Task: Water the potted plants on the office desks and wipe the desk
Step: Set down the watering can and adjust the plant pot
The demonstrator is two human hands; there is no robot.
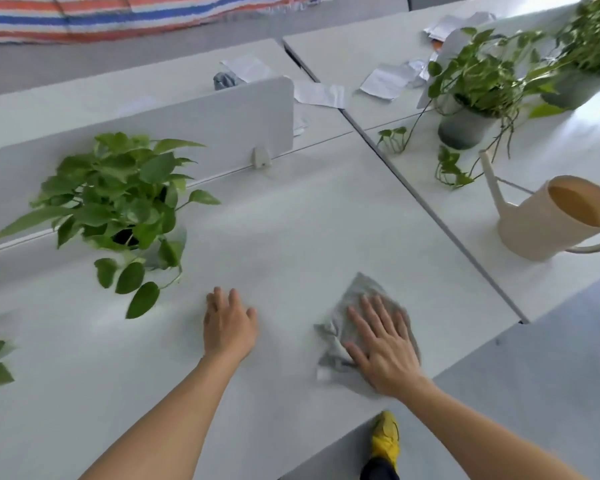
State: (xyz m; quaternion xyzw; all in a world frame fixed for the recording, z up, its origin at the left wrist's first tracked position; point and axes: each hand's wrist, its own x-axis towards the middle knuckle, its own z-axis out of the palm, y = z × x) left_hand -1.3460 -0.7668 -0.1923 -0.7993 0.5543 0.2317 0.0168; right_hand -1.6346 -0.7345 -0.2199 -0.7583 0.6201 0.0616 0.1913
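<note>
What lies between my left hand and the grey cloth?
Nothing: the head view shows only bare white desk between the left hand and the crumpled grey cloth under the right hand.

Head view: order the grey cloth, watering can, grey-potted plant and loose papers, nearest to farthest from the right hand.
1. Grey cloth: directly under the right hand.
2. Watering can: right, on the adjoining desk.
3. Grey-potted plant: behind the can.
4. Loose papers: farthest back, beyond the plant.

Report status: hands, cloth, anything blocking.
Right hand flat on grey cloth on desk. Left hand on desk, holding nothing. Potted plant left of cloth; watering can on neighbouring desk.
</note>
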